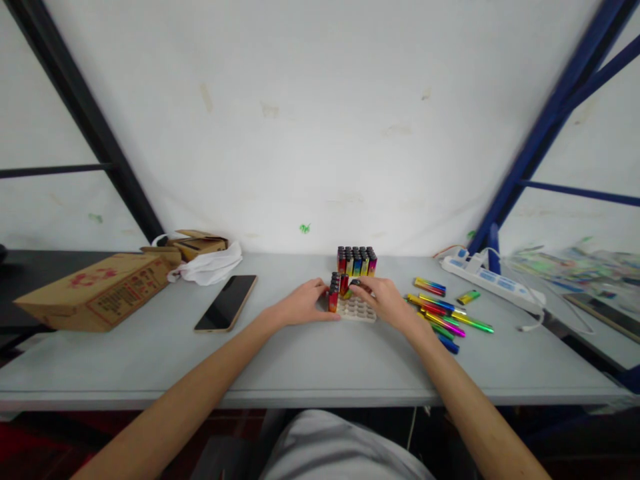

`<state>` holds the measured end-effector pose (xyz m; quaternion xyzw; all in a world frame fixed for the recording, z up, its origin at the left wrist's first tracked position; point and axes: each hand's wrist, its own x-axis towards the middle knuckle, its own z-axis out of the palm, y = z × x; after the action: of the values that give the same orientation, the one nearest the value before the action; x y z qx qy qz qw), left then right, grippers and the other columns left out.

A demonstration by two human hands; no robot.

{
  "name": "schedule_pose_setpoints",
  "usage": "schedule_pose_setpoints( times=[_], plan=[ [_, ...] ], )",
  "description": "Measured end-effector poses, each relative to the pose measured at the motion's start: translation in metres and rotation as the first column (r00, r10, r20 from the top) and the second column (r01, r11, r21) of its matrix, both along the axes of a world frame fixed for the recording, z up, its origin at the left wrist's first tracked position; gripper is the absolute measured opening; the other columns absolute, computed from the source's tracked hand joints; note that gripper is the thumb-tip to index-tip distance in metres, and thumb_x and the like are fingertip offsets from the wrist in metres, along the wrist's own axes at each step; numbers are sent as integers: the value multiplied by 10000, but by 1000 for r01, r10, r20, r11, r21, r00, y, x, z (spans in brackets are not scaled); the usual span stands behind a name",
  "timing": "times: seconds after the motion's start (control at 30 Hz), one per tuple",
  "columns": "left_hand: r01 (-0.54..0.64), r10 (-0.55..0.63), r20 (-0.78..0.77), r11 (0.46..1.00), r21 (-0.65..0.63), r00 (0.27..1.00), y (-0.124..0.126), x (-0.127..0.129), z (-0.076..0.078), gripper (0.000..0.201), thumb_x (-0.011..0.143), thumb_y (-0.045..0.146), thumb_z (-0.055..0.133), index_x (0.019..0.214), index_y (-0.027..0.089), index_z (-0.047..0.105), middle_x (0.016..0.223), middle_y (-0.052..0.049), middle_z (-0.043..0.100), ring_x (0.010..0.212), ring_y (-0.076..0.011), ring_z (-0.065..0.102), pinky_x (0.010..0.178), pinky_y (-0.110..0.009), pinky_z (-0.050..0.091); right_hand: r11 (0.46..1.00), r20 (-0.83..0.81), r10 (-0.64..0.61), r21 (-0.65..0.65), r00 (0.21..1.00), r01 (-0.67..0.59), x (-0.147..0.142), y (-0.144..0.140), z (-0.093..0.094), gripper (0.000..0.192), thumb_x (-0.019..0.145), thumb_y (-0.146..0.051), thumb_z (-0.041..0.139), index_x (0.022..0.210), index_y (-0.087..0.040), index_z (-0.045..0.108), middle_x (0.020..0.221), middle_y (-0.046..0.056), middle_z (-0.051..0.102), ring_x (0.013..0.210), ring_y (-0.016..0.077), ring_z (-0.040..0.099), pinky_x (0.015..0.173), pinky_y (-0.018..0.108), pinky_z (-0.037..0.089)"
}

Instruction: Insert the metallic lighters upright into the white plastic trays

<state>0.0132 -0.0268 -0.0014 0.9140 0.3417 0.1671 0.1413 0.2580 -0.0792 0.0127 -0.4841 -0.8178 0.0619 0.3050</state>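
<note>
Below a white wall [320,133], the grey tabletop [300,367] is opening toward its front edge [330,399]. The left hand [301,304] is spreading beside red cylinders [333,300]; the right hand [387,300] is pinching a black-topped cylinder [355,283].

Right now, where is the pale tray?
In the head view, the pale tray lies just right of centre on the table, between the left hand and the right hand, in front of the packed black-topped cylinders.

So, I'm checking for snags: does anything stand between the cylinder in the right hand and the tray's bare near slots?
Nothing visible does: the cylinder in the right hand tilts at the tray, its near slots uncovered. The upright cylinders by the left hand stand along its left side.
</note>
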Motion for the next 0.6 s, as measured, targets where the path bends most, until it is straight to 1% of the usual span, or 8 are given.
schedule_pose_setpoints(
  times=[0.1, 0.23, 0.33, 0.47, 0.53, 0.6],
  plan=[
    [4, -4, 16, 1000, 3, 1000, 0, 0, 0, 605, 778, 685, 737, 1071, 157, 712, 1061, -116, 662, 992, -303, 628, 927, -396, 515, 1000, 41, -11, -27, 999, 12, -3, 0, -2, 298, 1074, -355, 493, 871, -187, 632, 806, 49, 710, 719, 186, 622, 688, 276, 401],
    [5, -5, 14, 1000, 2, 1000, 0, 0, 0, 586, 780, 670, 743, 1059, 156, 714, 1055, -116, 664, 999, -306, 631, 932, -394, 514, 997, 128, -48, -60, 991, 56, -8, -1, -5, 288, 1086, -340, 464, 924, -174, 635, 841, 71, 726, 764, 206, 654, 699, 284, 414],
    [-2, 2, 16, 1000, 1, 1000, 1, 0, -1, 580, 774, 668, 748, 1054, 161, 716, 1054, -114, 665, 999, -308, 635, 929, -393, 515, 993, 188, -78, -67, 979, 92, -12, -1, -5, 268, 1096, -320, 437, 1007, -161, 634, 937, 101, 745, 857, 222, 685, 760, 294, 444],
    [-3, 3, 8, 1000, 4, 1000, 1, 1, -1, 592, 779, 684, 734, 1053, 160, 712, 1061, -118, 659, 1000, -307, 632, 938, -397, 514, 978, 288, -161, -83, 944, 192, -17, -1, -4, 268, 1100, -314, 413, 1126, -153, 625, 1085, 143, 742, 973, 246, 698, 829, 310, 471],
    [2, -2, 9, 1000, 10, 1000, 1, 1, -1, 602, 780, 700, 722, 1046, 160, 713, 1056, -119, 658, 999, -309, 631, 934, -401, 514, 976, 345, -172, -71, 923, 208, -19, 0, -5, 271, 1100, -301, 408, 1143, -153, 631, 1132, 150, 732, 1021, 256, 694, 869, 324, 474],
    [3, -4, 12, 1000, 15, 1000, 1, 1, -1, 608, 775, 708, 719, 1044, 162, 714, 1053, -119, 660, 998, -314, 632, 928, -403, 514, 980, 387, -164, -43, 907, 195, -20, 1, -7, 263, 1096, -274, 412, 1141, -156, 643, 1136, 148, 730, 1053, 261, 687, 905, 339, 469]
  ],
)
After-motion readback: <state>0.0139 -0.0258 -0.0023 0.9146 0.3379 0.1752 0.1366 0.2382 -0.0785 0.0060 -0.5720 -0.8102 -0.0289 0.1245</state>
